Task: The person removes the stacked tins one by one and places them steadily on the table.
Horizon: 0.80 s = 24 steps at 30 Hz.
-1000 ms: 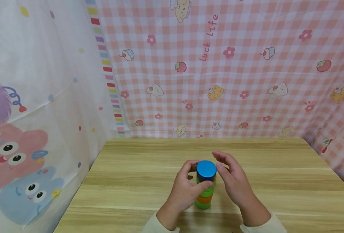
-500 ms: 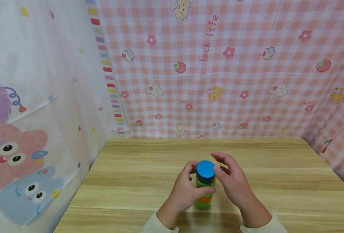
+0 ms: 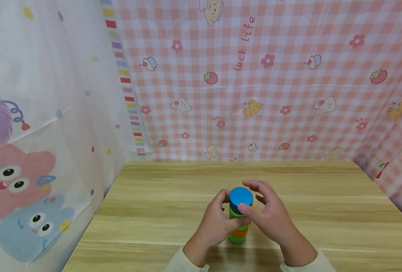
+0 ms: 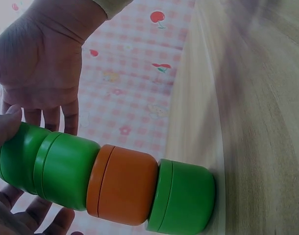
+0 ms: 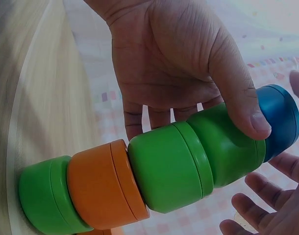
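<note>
A stack of small jars stands on the table in front of me. From the bottom up come a green jar (image 5: 51, 196), an orange jar (image 5: 105, 181), another green jar (image 5: 164, 169), an upper green jar (image 5: 228, 147) and a blue jar (image 3: 240, 195) on top. My left hand (image 3: 212, 223) grips the upper green jar, its thumb pressed on the near side and its other fingers partly hidden behind the stack. Beside the blue jar, my right hand (image 3: 272, 217) spreads loosely around it. In the head view its thumb overlaps the blue jar's near side.
The wooden table (image 3: 153, 215) runs back to a pink checked cloth (image 3: 289, 87) with printed pictures. A white patterned cloth (image 3: 71, 113) hangs on the left. A sliver of another orange piece (image 5: 98, 232) shows beneath the stack in the right wrist view.
My right thumb has moved left across the near side of the blue jar, and the right index finger has shifted left. My left thumb has slid slightly lower on the stack.
</note>
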### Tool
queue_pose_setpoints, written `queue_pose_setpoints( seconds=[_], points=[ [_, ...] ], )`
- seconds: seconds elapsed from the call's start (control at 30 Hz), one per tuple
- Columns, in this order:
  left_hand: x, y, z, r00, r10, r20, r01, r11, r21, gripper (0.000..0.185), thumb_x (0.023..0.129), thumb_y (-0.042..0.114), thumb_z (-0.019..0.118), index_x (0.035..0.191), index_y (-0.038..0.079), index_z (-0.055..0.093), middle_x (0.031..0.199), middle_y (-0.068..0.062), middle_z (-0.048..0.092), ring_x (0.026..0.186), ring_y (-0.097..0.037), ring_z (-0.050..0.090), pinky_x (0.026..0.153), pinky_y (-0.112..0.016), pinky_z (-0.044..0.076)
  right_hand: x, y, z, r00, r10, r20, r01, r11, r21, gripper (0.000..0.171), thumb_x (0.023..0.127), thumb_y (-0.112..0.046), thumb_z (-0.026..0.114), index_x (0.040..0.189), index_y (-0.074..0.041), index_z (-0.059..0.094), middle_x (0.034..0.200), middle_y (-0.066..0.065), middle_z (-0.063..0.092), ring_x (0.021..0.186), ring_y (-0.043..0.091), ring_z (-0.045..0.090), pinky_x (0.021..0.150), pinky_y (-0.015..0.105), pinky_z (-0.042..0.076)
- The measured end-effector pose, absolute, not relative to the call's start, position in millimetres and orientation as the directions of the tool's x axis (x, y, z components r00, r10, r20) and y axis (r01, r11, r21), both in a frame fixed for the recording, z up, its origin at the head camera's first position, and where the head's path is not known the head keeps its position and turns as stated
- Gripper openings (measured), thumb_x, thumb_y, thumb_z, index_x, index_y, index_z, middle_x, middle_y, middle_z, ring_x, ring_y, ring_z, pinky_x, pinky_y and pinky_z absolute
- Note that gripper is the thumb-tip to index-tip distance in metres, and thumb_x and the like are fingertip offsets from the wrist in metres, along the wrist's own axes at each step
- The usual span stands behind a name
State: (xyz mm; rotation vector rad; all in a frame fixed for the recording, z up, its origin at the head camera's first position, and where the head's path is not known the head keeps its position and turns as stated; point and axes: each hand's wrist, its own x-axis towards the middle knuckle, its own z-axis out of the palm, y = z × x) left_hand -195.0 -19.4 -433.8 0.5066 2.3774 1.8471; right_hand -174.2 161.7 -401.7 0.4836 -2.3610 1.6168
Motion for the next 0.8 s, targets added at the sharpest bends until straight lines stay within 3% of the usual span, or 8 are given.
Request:
queue_pose_setpoints(
  seconds=[0.3, 0.8],
  points=[
    [-196.9, -19.9, -433.4, -0.938, 0.334, 0.095, 0.18, 0.232, 0.956, 0.045, 0.087, 0.034, 0.087, 0.119, 0.021, 0.058, 0.124, 0.007, 0.065, 0.125, -0.019, 0.055, 0.109, -0.063, 0.04, -176.1, 159.8, -403.4, -0.926, -0.149, 0.346, -0.377, 0.347, -0.859, 0.041, 0.092, -0.021, 0.081, 0.13, -0.014, 0.067, 0.133, 0.005, 0.061, 0.128, 0.029, 0.054, 0.105, 0.072, 0.043],
    [-196.2, -19.4, -434.3, -0.932, 0.352, 0.088, 0.167, 0.203, 0.965, 0.045, 0.089, 0.033, 0.086, 0.12, 0.021, 0.055, 0.125, 0.005, 0.063, 0.124, -0.02, 0.053, 0.109, -0.063, 0.04, -175.3, 160.9, -401.9, -0.919, -0.143, 0.368, -0.394, 0.343, -0.853, 0.037, 0.093, -0.019, 0.081, 0.127, -0.015, 0.069, 0.131, 0.004, 0.062, 0.124, 0.027, 0.056, 0.103, 0.07, 0.045]
  ],
)
